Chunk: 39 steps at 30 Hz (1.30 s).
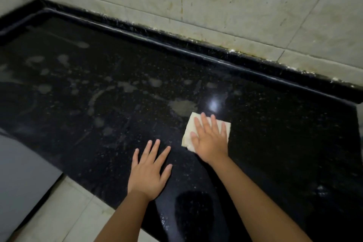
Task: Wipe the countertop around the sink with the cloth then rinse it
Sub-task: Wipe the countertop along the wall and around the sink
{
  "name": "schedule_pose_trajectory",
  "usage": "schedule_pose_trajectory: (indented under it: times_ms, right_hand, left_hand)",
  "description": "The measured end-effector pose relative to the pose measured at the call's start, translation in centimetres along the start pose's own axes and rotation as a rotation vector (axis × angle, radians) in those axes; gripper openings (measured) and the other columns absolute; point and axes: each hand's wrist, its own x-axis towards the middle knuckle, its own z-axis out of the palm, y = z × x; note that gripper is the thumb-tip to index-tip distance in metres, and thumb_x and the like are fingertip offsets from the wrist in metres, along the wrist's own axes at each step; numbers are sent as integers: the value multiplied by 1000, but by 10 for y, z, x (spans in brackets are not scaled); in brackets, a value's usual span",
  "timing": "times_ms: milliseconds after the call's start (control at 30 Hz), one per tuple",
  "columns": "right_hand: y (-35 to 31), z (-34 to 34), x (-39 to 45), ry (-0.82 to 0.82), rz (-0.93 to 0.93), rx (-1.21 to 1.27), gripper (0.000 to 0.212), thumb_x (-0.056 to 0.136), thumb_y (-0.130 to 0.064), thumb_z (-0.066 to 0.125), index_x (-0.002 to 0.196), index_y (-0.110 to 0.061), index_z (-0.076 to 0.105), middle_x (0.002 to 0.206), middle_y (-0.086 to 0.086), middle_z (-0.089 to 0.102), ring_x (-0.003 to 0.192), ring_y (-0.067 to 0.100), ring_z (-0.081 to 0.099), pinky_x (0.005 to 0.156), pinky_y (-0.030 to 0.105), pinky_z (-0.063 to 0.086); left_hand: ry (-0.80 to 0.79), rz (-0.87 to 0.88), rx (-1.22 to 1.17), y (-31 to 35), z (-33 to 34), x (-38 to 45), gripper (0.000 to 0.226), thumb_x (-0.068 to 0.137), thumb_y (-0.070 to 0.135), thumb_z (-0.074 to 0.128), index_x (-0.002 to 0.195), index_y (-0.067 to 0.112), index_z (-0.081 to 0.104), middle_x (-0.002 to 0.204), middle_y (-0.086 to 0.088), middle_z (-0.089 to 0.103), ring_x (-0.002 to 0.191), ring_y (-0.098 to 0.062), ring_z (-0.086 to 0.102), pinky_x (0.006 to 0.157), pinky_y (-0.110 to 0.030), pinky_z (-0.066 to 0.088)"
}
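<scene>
A black speckled stone countertop [98, 124] fills the view, with pale smears and patches across its left and middle. A small folded cream cloth [189, 129] lies flat on it right of centre. My right hand [210, 139] presses on the cloth with straight, spread fingers and covers most of it. To its left, my left hand [150, 173] rests flat on the bare stone near the front edge, fingers spread, holding nothing. No sink is in view.
A raised black rim [176, 45] runs along the back of the counter below a stained pale tiled wall [216, 6]. Pale floor tiles [64, 214] show at the lower left beside a grey surface [21, 179].
</scene>
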Motion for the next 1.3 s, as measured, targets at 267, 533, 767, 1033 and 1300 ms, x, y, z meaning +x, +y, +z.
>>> schedule_pose_trajectory:
  times_ms: [267,533,767,1033,1300]
  right_hand:
    - [132,-24,-68,-63,139,-139,60,96,-47,3,145,-23,28,152,0,29,141,25,23,110,47,22]
    - [57,-38,79,-51,396,70,53,100,-39,16,149,-26,1,157,-6,-8,144,23,-10,115,45,-3]
    - [-34,-8,68,-120,-277,-48,51,100,-39,16,149,-28,6,158,-7,-3,145,19,-7,116,43,-3]
    - [79,-30,11,-129,-248,-253,65,95,-49,0,137,-23,40,143,-1,44,130,27,45,99,49,40]
    - [-15,-30,120,-179,-131,-75,51,101,-38,14,149,-27,0,157,-7,-11,144,21,-14,115,44,-4]
  left_hand:
    - [67,-5,18,1,3,1,64,97,49,5,122,23,59,128,-9,58,124,-22,32,98,-44,20]
    - [84,-8,-28,2,6,-1,52,96,51,6,128,27,40,132,-9,54,127,-22,31,105,-41,10]
    - [124,-4,-58,1,6,0,51,96,52,7,127,29,40,131,-9,55,126,-21,32,108,-36,5]
    - [145,-9,-101,2,7,0,57,96,51,9,124,27,51,130,-9,56,126,-23,33,107,-39,6]
    - [180,-1,-84,1,9,-2,47,85,47,37,121,28,59,131,-6,55,127,-21,33,105,-40,9]
